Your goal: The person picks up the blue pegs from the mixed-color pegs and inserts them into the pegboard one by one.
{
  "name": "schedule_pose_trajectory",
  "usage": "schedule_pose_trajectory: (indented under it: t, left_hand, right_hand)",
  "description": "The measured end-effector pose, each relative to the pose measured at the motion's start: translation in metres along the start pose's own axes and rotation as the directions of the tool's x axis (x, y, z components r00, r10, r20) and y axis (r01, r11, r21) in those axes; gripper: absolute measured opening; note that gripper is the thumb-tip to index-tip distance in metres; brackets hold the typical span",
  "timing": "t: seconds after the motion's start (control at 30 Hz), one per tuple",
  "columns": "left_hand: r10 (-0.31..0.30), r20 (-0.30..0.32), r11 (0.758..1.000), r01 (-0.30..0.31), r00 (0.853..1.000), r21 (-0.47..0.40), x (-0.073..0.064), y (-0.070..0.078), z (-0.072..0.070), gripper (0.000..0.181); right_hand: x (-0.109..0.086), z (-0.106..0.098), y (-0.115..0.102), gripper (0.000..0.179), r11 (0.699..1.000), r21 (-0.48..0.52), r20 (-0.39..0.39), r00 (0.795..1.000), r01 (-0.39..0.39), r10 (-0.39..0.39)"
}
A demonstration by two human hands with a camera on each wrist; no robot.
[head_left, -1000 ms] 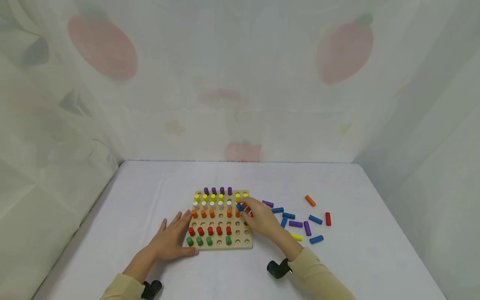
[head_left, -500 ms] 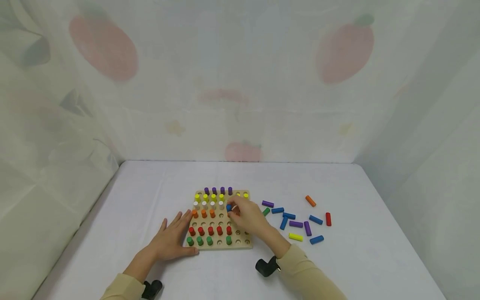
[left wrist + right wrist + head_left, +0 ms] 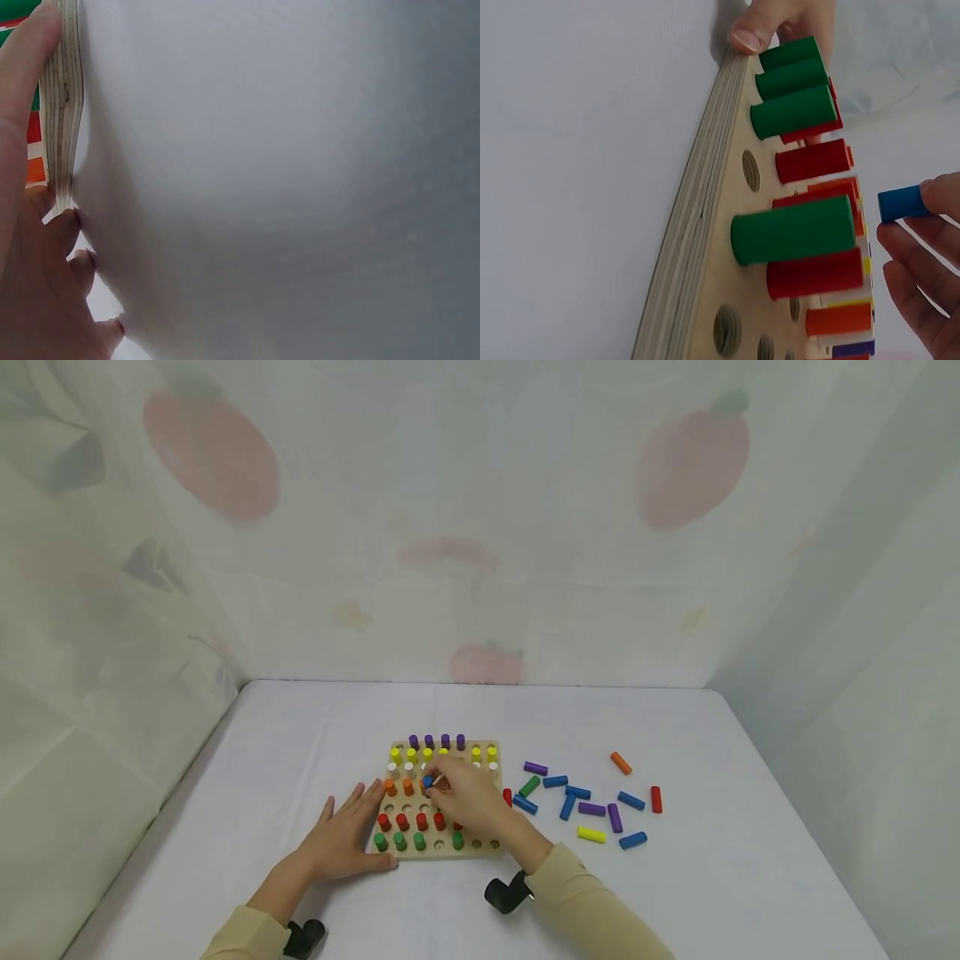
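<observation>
A wooden peg board lies on the table, with upright pegs in rows of purple, yellow, white, orange, red and green. One row between the orange and red pegs shows bare holes. My right hand pinches a blue peg between thumb and fingertips, over the board near the orange row and apart from the holes. My left hand rests at the board's left side, fingers extended along it, thumb touching the near corner. A green peg stands close to the right wrist camera. My right hand hides some pegs.
Loose pegs lie right of the board: several blue ones, a few purple, a green peg, a yellow peg, an orange peg and a red peg. White cloth walls surround the white table.
My right hand has moved left across the board with the blue peg, from its right side to the orange row's middle. Loose pegs beside the board came into view. My left hand stays put.
</observation>
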State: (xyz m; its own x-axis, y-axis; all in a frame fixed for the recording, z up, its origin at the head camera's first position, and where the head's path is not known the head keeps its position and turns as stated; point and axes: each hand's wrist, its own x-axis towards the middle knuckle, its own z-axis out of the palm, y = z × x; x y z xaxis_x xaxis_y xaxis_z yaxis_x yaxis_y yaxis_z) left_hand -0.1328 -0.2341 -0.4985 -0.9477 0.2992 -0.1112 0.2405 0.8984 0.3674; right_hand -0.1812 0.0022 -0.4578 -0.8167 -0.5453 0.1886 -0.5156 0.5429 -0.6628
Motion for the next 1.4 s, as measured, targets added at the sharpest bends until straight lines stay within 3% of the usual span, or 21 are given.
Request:
schedule_pose_trajectory:
  t: [0.33, 0.6, 0.87, 1.1, 1.4]
  left_hand:
    - [0.016, -0.015, 1.000, -0.016, 1.000, -0.002, 0.000, -0.003, 0.001, 0.115]
    - [-0.002, 0.007, 1.000, 0.002, 1.000, -0.006, -0.001, -0.003, 0.000, 0.116]
    - [0.007, 0.010, 1.000, -0.007, 1.000, -0.001, -0.001, -0.002, -0.002, 0.115]
    - [0.015, 0.004, 1.000, -0.015, 1.000, -0.005, -0.001, -0.001, -0.003, 0.114]
    - [0.010, 0.008, 1.000, -0.010, 1.000, -0.007, -0.002, 0.000, -0.002, 0.114]
  right_hand:
    - [0.013, 0.011, -0.010, 0.021, 0.999, -0.042, 0.039, 0.999, -0.002, 0.004]
    - [0.022, 0.021, -0.014, 0.024, 0.999, 0.016, 0.111, 0.993, -0.029, 0.027]
    - [0.031, 0.028, -0.018, 0.022, 0.995, -0.094, 0.130, 0.991, -0.012, 0.024]
    - [0.035, 0.034, -0.021, 0.018, 0.996, -0.084, 0.192, 0.981, -0.019, 0.035]
    - [0.037, 0.042, -0.019, 0.016, 0.989, -0.144, 0.169, 0.986, 0.043, -0.018]
